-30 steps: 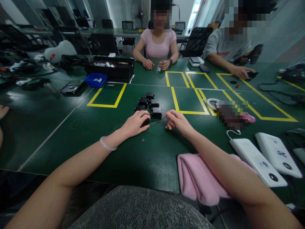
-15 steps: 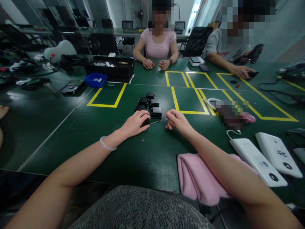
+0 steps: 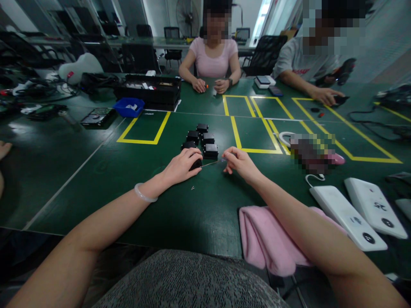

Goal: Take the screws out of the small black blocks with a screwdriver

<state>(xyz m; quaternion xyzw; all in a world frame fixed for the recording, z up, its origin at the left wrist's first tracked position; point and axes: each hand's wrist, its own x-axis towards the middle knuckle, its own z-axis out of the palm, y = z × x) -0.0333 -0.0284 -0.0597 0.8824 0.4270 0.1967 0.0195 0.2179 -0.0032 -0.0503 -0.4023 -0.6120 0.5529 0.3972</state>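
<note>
My left hand (image 3: 183, 166) is closed around a small black box (image 3: 196, 164) and holds it down on the table. From the right, the thin metal shaft of a screwdriver (image 3: 212, 163) reaches the side of this box. My right hand (image 3: 236, 162) pinches the screwdriver's clear handle between its fingertips. Just beyond my left hand stand several more black boxes, among them a front one (image 3: 210, 150) and a far one (image 3: 202, 128). Tiny screws (image 3: 192, 188) lie on the table nearer to me.
A pink cloth (image 3: 266, 235) lies under my right forearm, with white power banks (image 3: 349, 216) beyond it. A blue tray (image 3: 129, 108) and a black crate (image 3: 150, 92) stand at the back left. Two people sit across the green table (image 3: 135, 167), which bears yellow tape outlines.
Both hands and the black box stay in place. The screwdriver's shaft looks slightly different near my right fingertips; otherwise little differs.
</note>
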